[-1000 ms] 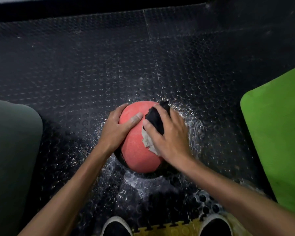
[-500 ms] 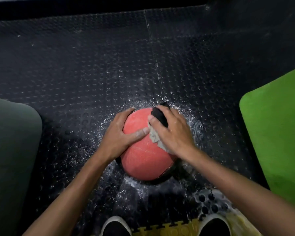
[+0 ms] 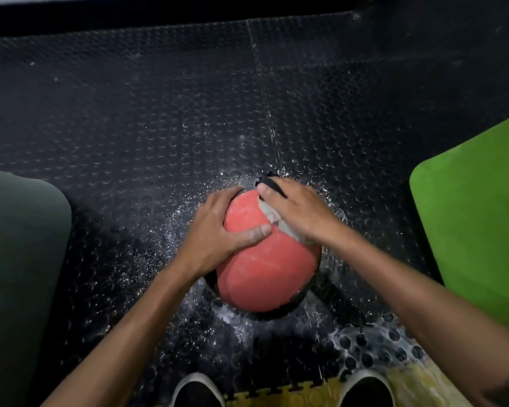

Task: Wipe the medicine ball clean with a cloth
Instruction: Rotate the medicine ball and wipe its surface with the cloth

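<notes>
Two hands on medicine ball (image 3: 265, 268), left hand (image 3: 215, 233) steadying, right hand (image 3: 299, 211) pressing cloth (image 3: 272, 214)

red ball (image 3: 265, 268), grey-black cloth (image 3: 272, 214) — studded black floor (image 3: 159, 127)
</notes>
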